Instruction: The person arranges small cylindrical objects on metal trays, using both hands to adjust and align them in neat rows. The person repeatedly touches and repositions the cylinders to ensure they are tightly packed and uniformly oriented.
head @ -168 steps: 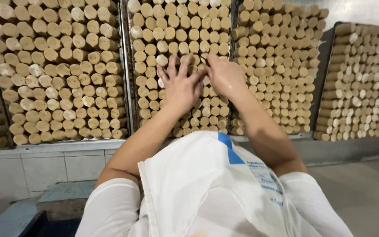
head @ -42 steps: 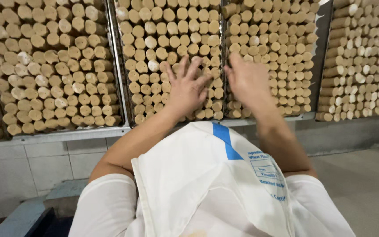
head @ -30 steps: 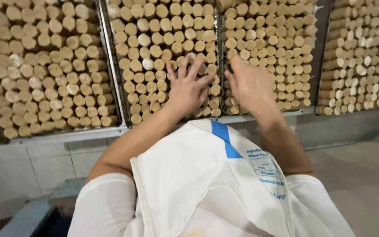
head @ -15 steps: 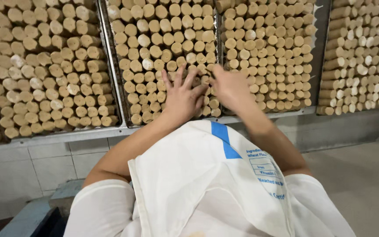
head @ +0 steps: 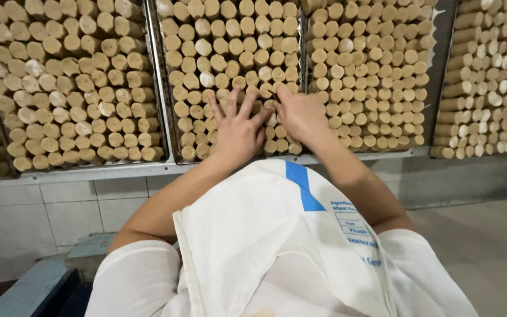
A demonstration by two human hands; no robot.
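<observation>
Tan, round-ended wooden rods [head: 230, 58] fill the metal rack [head: 158, 82]; left hand [head: 239, 130] spread flat on them, right hand [head: 301, 116] pressing, fingers bent, grasping nothing.

Matt tan pressed-looking cylinders [head: 230, 64], white woven sack [head: 277, 246], glazed tiles [head: 71, 211]
</observation>
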